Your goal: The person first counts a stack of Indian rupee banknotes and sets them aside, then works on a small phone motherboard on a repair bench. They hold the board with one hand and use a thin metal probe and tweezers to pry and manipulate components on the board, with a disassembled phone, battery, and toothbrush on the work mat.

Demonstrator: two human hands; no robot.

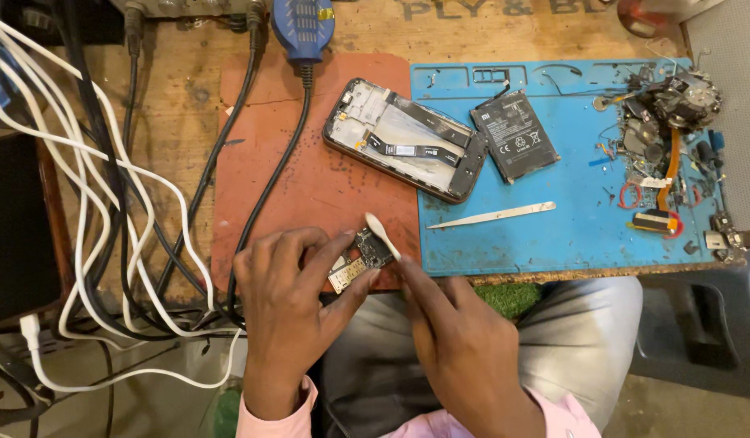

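The left hand (290, 296) pinches a small circuit board (360, 258) at the red mat's (326, 186) near edge; the right hand (460, 341) grips a white tool (383, 235) touching it. Beyond lie an opened phone (403, 138) and a black battery (514, 134) with a white label.

Opened phone frame (403, 139), black battery (514, 135), pale tweezers (491, 216), blue mat (578, 235), heap of small parts (671, 122).

1. A worn wooden surface (180, 97) fills the view, scuffed and stained.
2. A red mat (326, 178) and a blue mat (553, 235) lie side by side on it.
3. White and black cables (107, 203) trail off its left edge.
4. Grey floor (148, 397) shows below, evenly lit.
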